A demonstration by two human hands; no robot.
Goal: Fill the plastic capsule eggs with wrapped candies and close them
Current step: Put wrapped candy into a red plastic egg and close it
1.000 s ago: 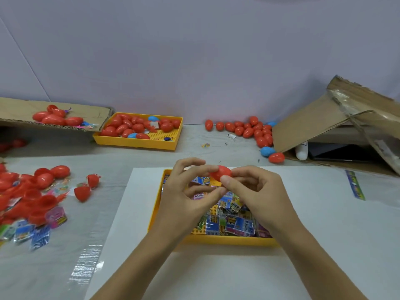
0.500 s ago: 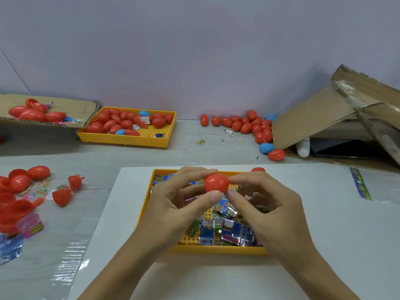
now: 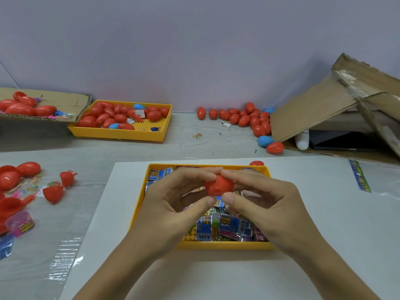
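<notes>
A red capsule egg (image 3: 219, 185) is held over the near yellow tray (image 3: 138, 204), pinched from both sides. My left hand (image 3: 173, 204) grips its left end with thumb and fingers. My right hand (image 3: 266, 204) grips its right end the same way. Wrapped candies (image 3: 229, 228) in blue and mixed foil lie in the tray under my hands. Whether the egg's two halves are fully closed is hidden by my fingers. Another red egg (image 3: 256, 163) peeks over the tray's far edge.
A second yellow tray (image 3: 121, 135) with red and blue eggs stands at the back left, next to a cardboard flap (image 3: 65, 100). Closed eggs (image 3: 244, 119) lie along the wall. Open egg halves (image 3: 53, 193) and small toys litter the left. A cardboard box (image 3: 324, 105) stands at the right.
Both hands brought the red egg lower and closer over the tray, and my fingertips now close in on it from both ends. The view has tilted slightly.
</notes>
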